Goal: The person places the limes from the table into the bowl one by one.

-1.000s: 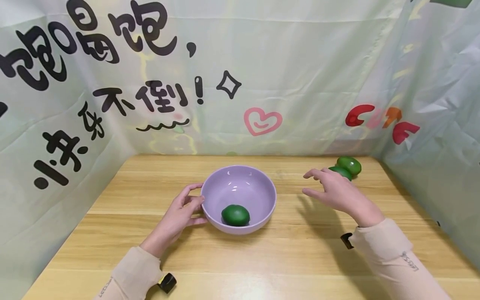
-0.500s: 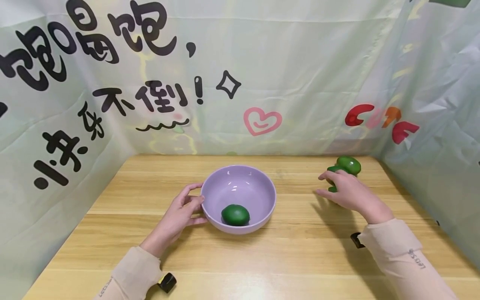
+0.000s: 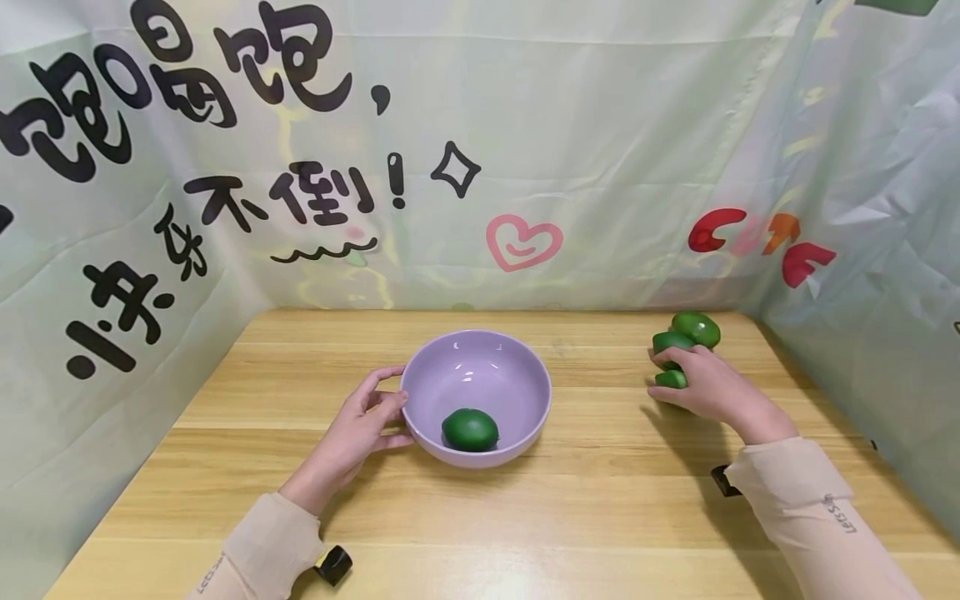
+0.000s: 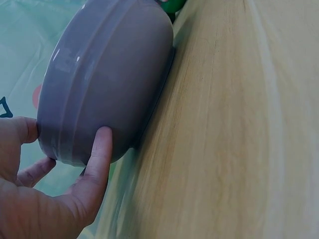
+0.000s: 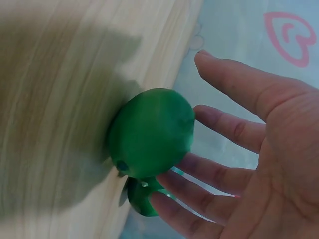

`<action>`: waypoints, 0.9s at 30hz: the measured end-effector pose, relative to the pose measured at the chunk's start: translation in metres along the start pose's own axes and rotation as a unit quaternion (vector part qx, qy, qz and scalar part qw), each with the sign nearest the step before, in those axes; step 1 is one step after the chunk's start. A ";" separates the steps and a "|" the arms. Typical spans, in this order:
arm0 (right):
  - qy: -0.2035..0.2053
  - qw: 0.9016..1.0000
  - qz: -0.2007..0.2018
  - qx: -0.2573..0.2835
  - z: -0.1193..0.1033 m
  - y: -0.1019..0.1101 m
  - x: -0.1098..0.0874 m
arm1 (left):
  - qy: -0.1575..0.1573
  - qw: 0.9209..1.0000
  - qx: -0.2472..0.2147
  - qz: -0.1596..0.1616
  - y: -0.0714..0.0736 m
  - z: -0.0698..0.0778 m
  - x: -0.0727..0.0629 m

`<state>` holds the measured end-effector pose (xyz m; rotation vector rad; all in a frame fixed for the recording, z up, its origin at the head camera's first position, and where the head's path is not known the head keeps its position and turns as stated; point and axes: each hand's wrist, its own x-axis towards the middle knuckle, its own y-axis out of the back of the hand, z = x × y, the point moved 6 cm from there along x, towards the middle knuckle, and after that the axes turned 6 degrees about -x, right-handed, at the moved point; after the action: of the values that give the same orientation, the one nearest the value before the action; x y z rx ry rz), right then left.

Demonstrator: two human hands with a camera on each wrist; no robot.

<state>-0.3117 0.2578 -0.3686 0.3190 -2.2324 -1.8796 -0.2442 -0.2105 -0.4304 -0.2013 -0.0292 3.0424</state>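
A purple bowl (image 3: 517, 375) stands on the table with one dark green oval fruit (image 3: 470, 430) inside. My left hand (image 3: 360, 429) touches the bowl's left side, its fingers spread and their tips on the outer wall. At the right, my right hand (image 3: 712, 383) is beside a smooth green fruit (image 5: 149, 132). Its fingertips meet the fruit, while the thumb is apart from it in the right wrist view. Behind lies another green fruit (image 3: 697, 329). Green shows above and below the index finger in the head view; I cannot tell whether that is one fruit or two.
The wooden table (image 3: 480, 533) is enclosed by a printed cloth backdrop (image 3: 615, 150) at the back and both sides. The bowl stands near the table's middle, with bare wood between it and the fruits at the right.
My right hand has moved right and slightly down to the green fruits, bringing its fingers to the nearer one. The left hand and the bowl have stayed in place.
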 end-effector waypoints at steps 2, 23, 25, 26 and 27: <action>0.004 1.000 -0.001 0.003 0.003 -0.002 0.001 | 0.001 1.000 -0.001 0.000 0.000 0.000 0.000; 0.034 0.999 -0.033 0.012 0.016 -0.008 0.003 | -0.007 1.000 -0.005 -0.006 0.000 0.001 0.000; 0.039 0.998 -0.042 0.012 0.016 -0.007 0.004 | -0.008 1.000 -0.007 -0.007 0.000 0.001 0.000; 0.042 0.998 -0.046 0.011 0.016 -0.007 0.004 | -0.008 1.000 -0.007 -0.007 0.000 0.001 0.000; 0.044 0.998 -0.050 0.010 0.016 -0.006 0.005 | -0.008 1.000 -0.006 -0.007 0.000 0.001 0.001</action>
<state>-0.3205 0.2703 -0.3775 0.5156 -2.2171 -1.8544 -0.2451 -0.2109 -0.4296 -0.1784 -0.0504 3.0301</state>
